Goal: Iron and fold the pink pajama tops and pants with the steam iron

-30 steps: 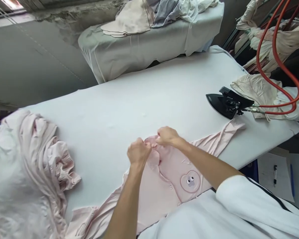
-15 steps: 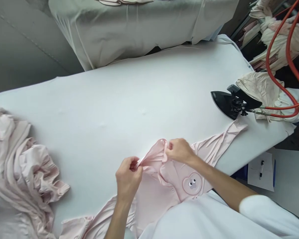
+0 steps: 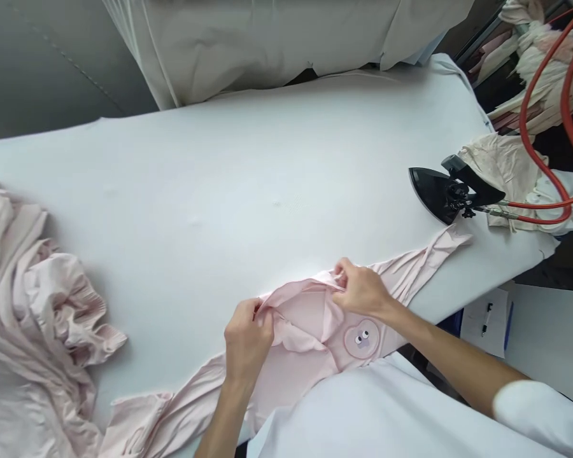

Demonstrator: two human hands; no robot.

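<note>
- The left grip (image 3: 247, 340) is pressed shut on a fold of the pale pink knit shirt (image 3: 300, 375). The right grip (image 3: 361, 291) pinches the same cloth further right, holding a taut stretch between them.
- The shirt looks light, soft and limp, so it will likely crease easily; its gathered upper edge seems the surest hold.
- A heart-shaped patch (image 3: 361, 338) with googly eyes sits just below the right grip.
- One sleeve (image 3: 424, 267) runs out beyond the right grip, toward the black steam iron (image 3: 446, 194); another (image 3: 172, 407) trails below the left grip.
- The padded white desk (image 3: 195, 191) lies under and ahead of both grips; bunched pink garments (image 3: 38, 299) lie well left.
</note>
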